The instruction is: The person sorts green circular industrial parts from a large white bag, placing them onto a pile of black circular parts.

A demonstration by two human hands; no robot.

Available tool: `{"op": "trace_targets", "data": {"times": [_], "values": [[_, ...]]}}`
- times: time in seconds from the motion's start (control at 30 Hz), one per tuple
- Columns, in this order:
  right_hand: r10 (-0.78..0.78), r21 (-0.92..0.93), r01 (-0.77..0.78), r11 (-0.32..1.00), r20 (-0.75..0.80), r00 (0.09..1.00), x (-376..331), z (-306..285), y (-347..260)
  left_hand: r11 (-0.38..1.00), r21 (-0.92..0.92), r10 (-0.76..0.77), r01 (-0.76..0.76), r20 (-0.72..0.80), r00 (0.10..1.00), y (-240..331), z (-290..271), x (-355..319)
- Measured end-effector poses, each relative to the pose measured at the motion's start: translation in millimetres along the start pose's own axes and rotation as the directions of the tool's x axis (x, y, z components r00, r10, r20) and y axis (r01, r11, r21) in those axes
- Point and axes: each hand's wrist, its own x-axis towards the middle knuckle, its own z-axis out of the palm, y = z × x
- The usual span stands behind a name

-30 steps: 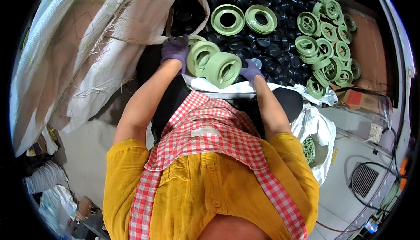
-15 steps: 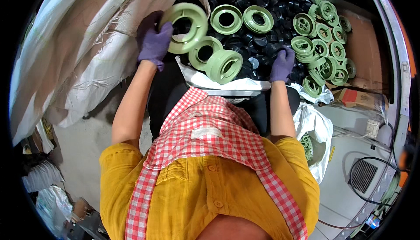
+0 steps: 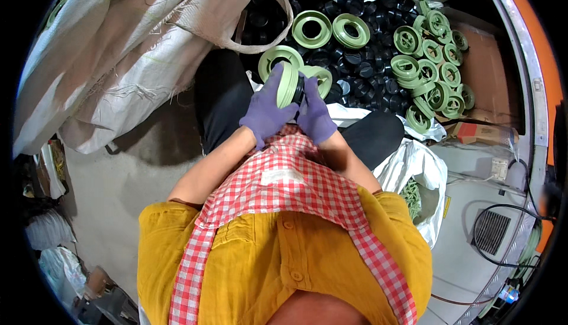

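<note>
Both my hands wear purple gloves and meet in front of my chest. My left hand (image 3: 265, 112) grips a pale green plastic spool flange (image 3: 288, 83), held on edge. My right hand (image 3: 316, 115) presses a small black round part (image 3: 299, 91) against the flange's right face. Just beyond them lie two more green flanges (image 3: 278, 58) on a white sheet. Farther back, two green rings (image 3: 330, 28) rest on a heap of black round parts (image 3: 355, 58).
A big white woven sack (image 3: 118, 58) hangs at the left. A pile of green spools (image 3: 435, 70) lies at the right, by a brown cardboard box (image 3: 482, 76). A white bag with green pieces (image 3: 414, 183) sits by my right knee. Cables and a vent (image 3: 491, 230) lie at the lower right.
My left hand brought a green flange down from the pile to my chest. My right hand came in from the right with a black part and joined it.
</note>
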Motion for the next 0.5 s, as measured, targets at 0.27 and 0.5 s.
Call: {"op": "trace_targets", "data": {"times": [0.27, 0.5], "values": [[-0.163, -0.564, 0.124, 0.817, -0.019, 0.987, -13, 0, -9, 0.911, -0.411, -0.009, -0.026, -0.082, 0.997, 7, -6, -7], [0.148, -0.556, 0.77, -0.312, 0.772, 0.618, -32, -5, -31, 0.793, -0.565, 0.142, 0.228, 0.536, 0.832, -3, -34, 8]]}}
